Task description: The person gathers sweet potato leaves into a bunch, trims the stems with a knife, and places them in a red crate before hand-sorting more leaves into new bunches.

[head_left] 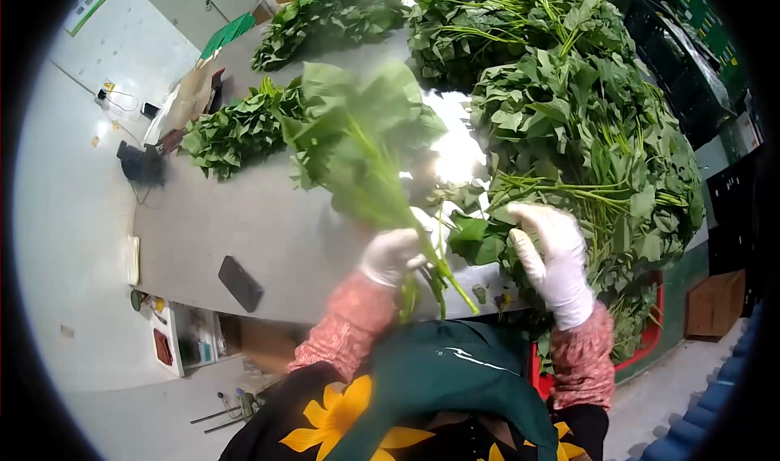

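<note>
White gloves cover both of my hands. My left hand [393, 255] is closed round the stems of a leafy green bunch [357, 152], whose leaves point up and away over the metal table [187, 233]; motion blurs them. The stem ends stick out below my fingers toward the table's front edge. To the right, my right hand [556, 258] is raised with thumb and fingers apart, beside some loose leaves [478, 238] and the near side of a large heap of leafy stems [577, 128]. Nothing shows between its fingers.
Leafy bunches lie at the back left [325, 22] and middle left [244, 132]. A dark phone [240, 284] rests near the front edge. Below right stands a red crate [650, 339] with greens, near a cardboard box [715, 305]. Black crates [678, 63] stand at the far right.
</note>
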`<state>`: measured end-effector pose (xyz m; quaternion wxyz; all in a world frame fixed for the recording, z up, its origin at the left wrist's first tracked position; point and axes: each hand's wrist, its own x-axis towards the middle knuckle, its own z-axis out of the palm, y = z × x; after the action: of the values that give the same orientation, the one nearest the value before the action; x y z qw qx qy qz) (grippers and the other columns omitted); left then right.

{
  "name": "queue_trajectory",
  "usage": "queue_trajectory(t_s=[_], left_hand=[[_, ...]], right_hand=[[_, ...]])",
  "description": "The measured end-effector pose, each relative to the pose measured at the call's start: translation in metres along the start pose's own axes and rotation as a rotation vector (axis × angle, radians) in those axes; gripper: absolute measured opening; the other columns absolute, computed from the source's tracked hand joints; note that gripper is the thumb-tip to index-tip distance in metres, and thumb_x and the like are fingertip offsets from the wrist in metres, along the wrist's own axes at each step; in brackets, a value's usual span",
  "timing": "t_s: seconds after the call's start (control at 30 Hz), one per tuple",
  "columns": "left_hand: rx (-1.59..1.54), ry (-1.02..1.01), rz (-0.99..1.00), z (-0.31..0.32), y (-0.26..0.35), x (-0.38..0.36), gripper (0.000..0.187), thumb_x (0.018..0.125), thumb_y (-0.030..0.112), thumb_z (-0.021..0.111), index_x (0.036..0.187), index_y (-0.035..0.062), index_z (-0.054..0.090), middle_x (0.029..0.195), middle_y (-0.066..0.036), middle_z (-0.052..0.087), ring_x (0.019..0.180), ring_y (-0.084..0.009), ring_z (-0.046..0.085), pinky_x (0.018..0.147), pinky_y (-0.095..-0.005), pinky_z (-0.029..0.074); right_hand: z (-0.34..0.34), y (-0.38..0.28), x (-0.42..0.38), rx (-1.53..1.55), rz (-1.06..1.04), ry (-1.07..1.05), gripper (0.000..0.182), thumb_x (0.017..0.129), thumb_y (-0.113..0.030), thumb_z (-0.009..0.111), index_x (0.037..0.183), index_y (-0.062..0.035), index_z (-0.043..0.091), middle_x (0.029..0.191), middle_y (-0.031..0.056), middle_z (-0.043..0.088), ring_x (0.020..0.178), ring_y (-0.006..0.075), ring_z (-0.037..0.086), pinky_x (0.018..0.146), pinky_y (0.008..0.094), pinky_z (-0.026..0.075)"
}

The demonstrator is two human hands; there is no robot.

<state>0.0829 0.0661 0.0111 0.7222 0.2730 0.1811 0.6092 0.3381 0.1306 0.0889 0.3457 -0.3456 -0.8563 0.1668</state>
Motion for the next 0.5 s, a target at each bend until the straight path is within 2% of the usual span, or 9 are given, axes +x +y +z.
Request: queue_trajectory(t_s=[0.07,0.1,0.17,0.23,0.3,0.33,0.4,0.43,0.5], left_hand=[[-0.050,0.005,-0.069,0.001,-0.007,0.006,0.024,0.087,0.019,0.068,0.104,0.0027,0.065,0.052,0.004,0.039,0.044,-0.0123,0.039,0.056,-0.0360,0.043],[-0.039,0.022,-0.080,0.006,-0.011,0.009,0.023,0.086,0.018,0.068,0.103,0.0016,0.066,0.054,0.003,0.042,0.044,-0.0111,0.039,0.053,-0.0329,0.042],[0.022,0.128,-0.214,0.018,-0.011,0.007,0.023,0.086,0.017,0.069,0.102,0.0009,0.066,0.057,0.002,0.046,0.046,-0.0093,0.041,0.050,-0.0283,0.041],[0.131,0.227,-0.305,0.028,-0.012,0.003,0.026,0.087,0.017,0.068,0.107,0.0004,0.065,0.082,-0.005,0.065,0.059,-0.0092,0.053,0.051,-0.0245,0.042],[0.020,0.110,-0.398,0.000,-0.023,-0.011,0.035,0.093,0.021,0.064,0.120,-0.0010,0.063,0.105,-0.008,0.068,0.093,-0.0158,0.063,0.082,-0.0263,0.046],[0.073,0.373,-0.439,0.024,-0.025,-0.006,0.027,0.094,0.021,0.064,0.110,-0.0009,0.066,0.091,-0.006,0.067,0.080,-0.0147,0.061,0.073,-0.0266,0.045],[0.107,0.389,-0.427,0.026,-0.024,-0.006,0.022,0.094,0.020,0.065,0.104,0.0002,0.067,0.082,-0.003,0.063,0.073,-0.0137,0.057,0.068,-0.0270,0.043],[0.124,0.398,-0.421,0.025,-0.023,-0.006,0.020,0.094,0.020,0.066,0.100,0.0008,0.067,0.078,-0.002,0.061,0.070,-0.0132,0.055,0.066,-0.0271,0.041],[0.064,0.368,-0.316,0.016,-0.025,-0.007,0.014,0.091,0.013,0.067,0.095,-0.0002,0.068,0.074,0.000,0.057,0.063,-0.0103,0.049,0.061,-0.0266,0.038]], right_hand=[[0.022,-0.016,-0.010,0.282,0.220,-0.145,0.024,0.092,-0.027,0.064,0.104,-0.0061,0.070,0.096,0.0139,0.070,0.092,0.0322,0.067,0.081,0.0395,0.052],[0.035,-0.017,-0.015,0.373,0.262,-0.229,0.033,0.096,-0.032,0.059,0.111,-0.0035,0.068,0.103,0.0144,0.070,0.093,0.0284,0.067,0.085,0.0354,0.051],[0.051,-0.032,-0.014,0.611,0.459,-0.302,0.033,0.095,-0.030,0.063,0.114,-0.0028,0.066,0.097,0.0119,0.068,0.090,0.0218,0.065,0.085,0.0323,0.050],[0.066,-0.046,-0.009,0.735,0.532,-0.118,0.032,0.093,-0.024,0.068,0.115,-0.0019,0.063,0.092,0.0081,0.065,0.087,0.0161,0.062,0.081,0.0299,0.050],[0.065,-0.054,-0.003,0.718,0.628,-0.017,0.022,0.090,-0.014,0.069,0.106,-0.0001,0.063,0.088,0.0048,0.062,0.078,0.0102,0.057,0.071,0.0262,0.049],[0.071,-0.051,-0.006,0.655,0.619,0.034,0.020,0.090,-0.012,0.068,0.104,0.0001,0.063,0.088,0.0040,0.062,0.078,0.0088,0.056,0.070,0.0251,0.048],[0.078,-0.053,-0.011,0.696,0.652,0.142,0.014,0.093,-0.008,0.066,0.103,0.0004,0.062,0.086,0.0020,0.060,0.077,0.0072,0.054,0.069,0.0230,0.046],[0.074,-0.055,-0.012,0.906,0.693,0.155,0.022,0.096,-0.013,0.064,0.112,0.0016,0.064,0.099,0.0087,0.070,0.082,0.0122,0.064,0.070,0.0270,0.052],[0.079,-0.051,-0.022,0.925,0.660,0.296,0.016,0.099,-0.008,0.059,0.111,0.0006,0.064,0.096,0.0069,0.069,0.082,0.0103,0.063,0.071,0.0251,0.051]])
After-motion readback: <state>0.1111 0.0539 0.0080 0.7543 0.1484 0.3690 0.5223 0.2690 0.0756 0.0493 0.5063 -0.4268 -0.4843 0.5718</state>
